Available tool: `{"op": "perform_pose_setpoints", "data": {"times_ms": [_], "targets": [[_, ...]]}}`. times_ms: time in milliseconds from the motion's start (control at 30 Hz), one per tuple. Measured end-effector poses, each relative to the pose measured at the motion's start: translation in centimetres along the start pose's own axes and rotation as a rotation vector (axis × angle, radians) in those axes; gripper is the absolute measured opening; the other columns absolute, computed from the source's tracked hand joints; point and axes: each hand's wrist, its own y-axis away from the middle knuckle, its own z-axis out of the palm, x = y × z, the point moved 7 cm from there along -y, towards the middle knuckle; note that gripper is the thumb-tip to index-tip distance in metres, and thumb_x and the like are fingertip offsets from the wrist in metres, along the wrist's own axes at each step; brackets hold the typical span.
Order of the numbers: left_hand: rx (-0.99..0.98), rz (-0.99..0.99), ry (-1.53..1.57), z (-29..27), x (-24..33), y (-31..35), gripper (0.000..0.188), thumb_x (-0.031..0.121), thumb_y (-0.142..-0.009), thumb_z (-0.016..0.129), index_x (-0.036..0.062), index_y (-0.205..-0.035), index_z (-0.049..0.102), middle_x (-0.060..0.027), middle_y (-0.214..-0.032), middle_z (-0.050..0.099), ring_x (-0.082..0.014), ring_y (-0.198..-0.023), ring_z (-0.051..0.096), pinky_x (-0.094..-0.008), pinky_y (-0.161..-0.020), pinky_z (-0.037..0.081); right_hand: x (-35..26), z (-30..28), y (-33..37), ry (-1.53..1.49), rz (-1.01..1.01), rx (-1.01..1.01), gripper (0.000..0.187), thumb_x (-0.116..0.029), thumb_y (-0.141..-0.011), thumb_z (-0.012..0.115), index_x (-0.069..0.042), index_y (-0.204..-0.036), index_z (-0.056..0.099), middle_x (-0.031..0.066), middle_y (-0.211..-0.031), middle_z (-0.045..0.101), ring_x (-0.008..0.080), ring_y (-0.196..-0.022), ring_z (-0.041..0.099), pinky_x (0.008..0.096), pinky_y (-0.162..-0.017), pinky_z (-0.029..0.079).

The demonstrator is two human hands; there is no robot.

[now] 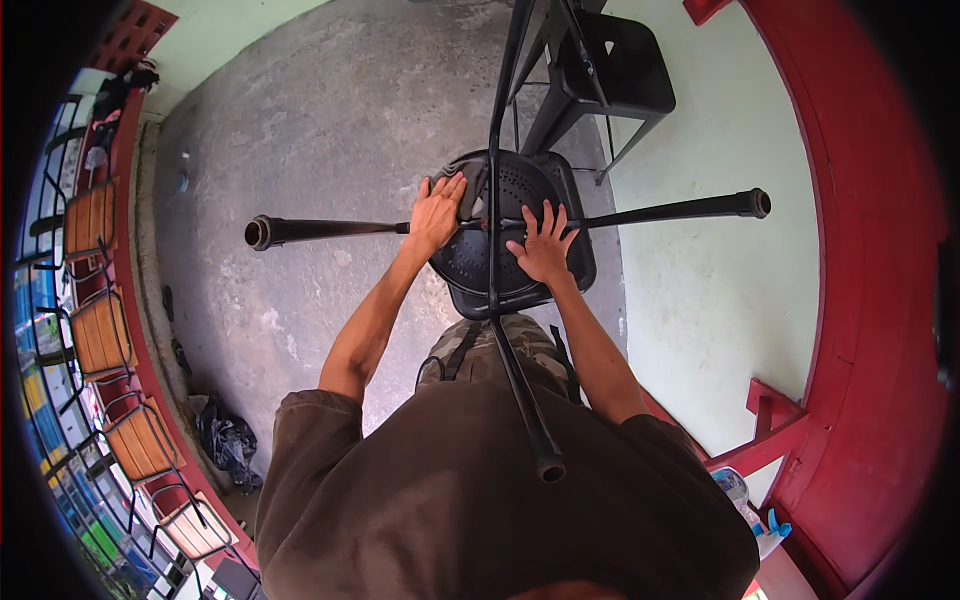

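A black metal stool lies upside down in front of me, its round, perforated seat facing up from below and its four tubular legs spread outward. One leg reaches back toward my chest. Beneath it is a black square stool seat. My left hand presses a dark grey cloth against the left part of the round seat, beside the crossing of the legs. On the right part, my right hand rests with its fingers spread, touching the seat and the base of the right leg.
Another black stool stands beyond, near the pale wall. Along the left, several wooden-seated chairs line a red ledge behind bars. A black plastic bag lies on the concrete floor. A red wooden frame runs along the right.
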Motion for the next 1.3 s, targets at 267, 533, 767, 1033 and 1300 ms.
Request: {"op": "perform_pose_setpoints", "data": {"times_ms": [267, 533, 767, 1033, 1300], "targets": [[0.104, -0.124, 0.043, -0.2, 2.7, -3.5, 0.056, 0.009, -0.075, 0.057, 0.0091, -0.131, 0.052, -0.0018, -0.143, 0.047, -0.0247, -0.134, 0.039, -0.0621, -0.106, 0.023, 0.2, 0.0, -0.5, -0.019, 0.040, -0.029, 0.078, -0.054, -0.083, 0.058, -0.024, -0.147, 0.025, 0.0156, -0.155, 0.006, 0.0438, -0.141, -0.002, 0.0782, -0.098, 0.009], [-0.075, 0.017, 0.167, -0.4, 3.4, 1.9, 0.050, 0.002, -0.069, 0.055, 0.0137, -0.118, 0.062, 0.0023, -0.138, 0.051, -0.0214, -0.132, 0.040, -0.0588, -0.105, 0.028, 0.6, -0.3, -0.5, 0.011, 0.082, -0.014, 0.078, -0.054, -0.082, 0.060, -0.026, -0.146, 0.025, 0.0138, -0.155, 0.006, 0.0420, -0.142, -0.001, 0.0760, -0.100, 0.009], [0.049, 0.175, -0.022, -2.7, -0.9, 3.6, 0.033, 0.005, -0.069, 0.058, 0.0078, -0.100, 0.069, -0.0071, -0.118, 0.065, -0.0250, -0.110, 0.059, -0.0557, -0.103, 0.033, 0.2, -0.5, -0.5, -0.032, 0.047, 0.020, 0.079, -0.054, -0.081, 0.061, -0.027, -0.146, 0.025, 0.0136, -0.155, 0.009, 0.0410, -0.142, 0.002, 0.0763, -0.100, 0.009], [0.170, -0.453, 0.304, -4.8, -2.3, -0.2, 0.024, 0.005, -0.071, 0.049, -0.0020, -0.082, 0.069, -0.0245, -0.078, 0.066, -0.0438, -0.078, 0.065, -0.0526, -0.069, 0.051, 0.0, 0.0, -0.2, -0.020, 0.061, -0.051, 0.080, -0.054, -0.081, 0.061, -0.028, -0.148, 0.024, 0.0142, -0.156, 0.006, 0.0411, -0.143, -0.001, 0.0767, -0.099, 0.010], [0.129, 0.158, -0.018, -0.8, 8.6, -7.2, 0.046, 0.007, -0.074, 0.056, -0.0039, -0.118, 0.057, -0.0172, -0.129, 0.056, -0.0317, -0.127, 0.044, -0.0481, -0.112, 0.022, -1.1, -1.5, 0.7, 0.022, 0.062, -0.025, 0.083, -0.054, -0.080, 0.061, -0.022, -0.148, 0.026, 0.0166, -0.156, 0.008, 0.0389, -0.144, 0.003, 0.0735, -0.102, 0.011]]}}
